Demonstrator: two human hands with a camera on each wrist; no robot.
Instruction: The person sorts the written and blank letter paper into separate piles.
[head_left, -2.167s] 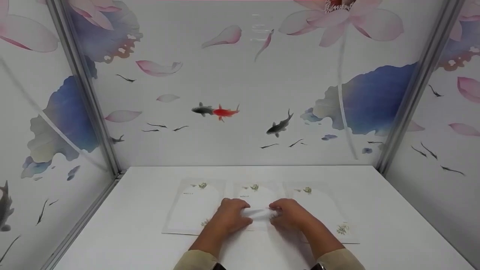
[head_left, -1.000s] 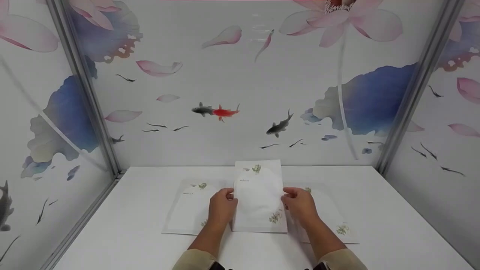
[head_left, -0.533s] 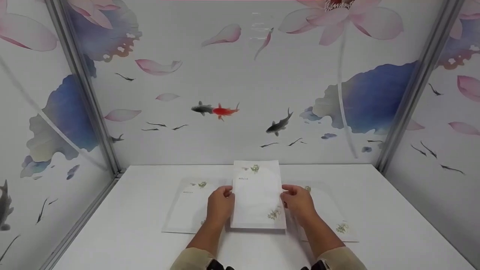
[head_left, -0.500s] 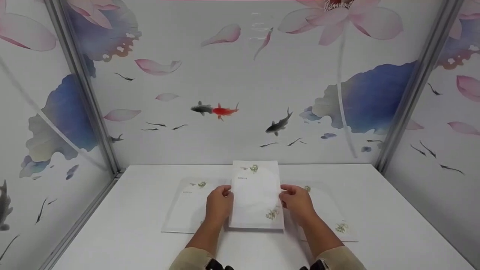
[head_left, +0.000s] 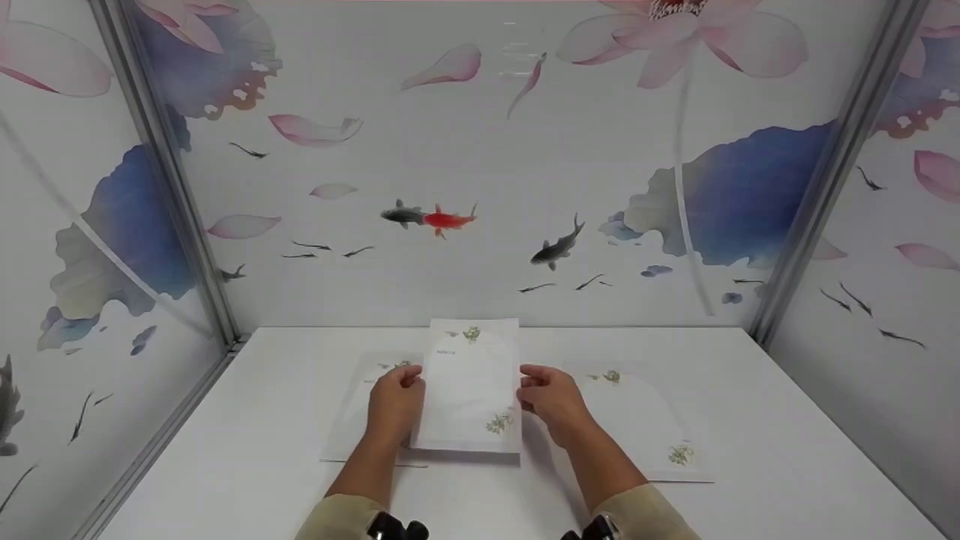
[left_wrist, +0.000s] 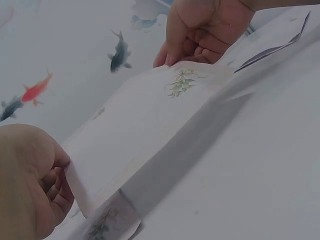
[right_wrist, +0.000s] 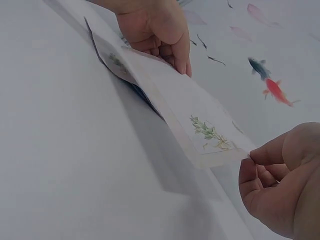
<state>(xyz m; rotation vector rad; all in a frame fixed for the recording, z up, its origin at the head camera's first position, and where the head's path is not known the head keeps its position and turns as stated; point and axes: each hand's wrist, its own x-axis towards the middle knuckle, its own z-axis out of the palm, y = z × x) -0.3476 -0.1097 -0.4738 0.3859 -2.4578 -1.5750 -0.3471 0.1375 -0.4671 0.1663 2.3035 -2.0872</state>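
Observation:
Both hands hold up a white sheet of paper (head_left: pixel 469 394), printed with small green plants and a short line of text. My left hand (head_left: pixel 394 405) pinches its left edge; my right hand (head_left: pixel 555 401) pinches the right edge between thumb and fingers. The sheet is tilted, and its shadow falls on the table below. It partly covers a similar printed sheet (head_left: pixel 346 427) lying on the left. In the right wrist view, the lower sheet (right_wrist: pixel 112 60) has a curled, dark-edged border. To the right lies another matching sheet (head_left: pixel 637 427).
The white table (head_left: pixel 795 465) meets a back wall (head_left: pixel 480 285) painted with fish, petals and lotus leaves. Side panels with metal posts (head_left: pixel 169 180) stand left and right. Black devices (head_left: pixel 397 527) sit at the wrists, by the beige sleeves (head_left: pixel 337 517).
Both hands took hold of the middle sheet by its sides and raised it off the table. Since then, they have carried it leftward, over the left sheet.

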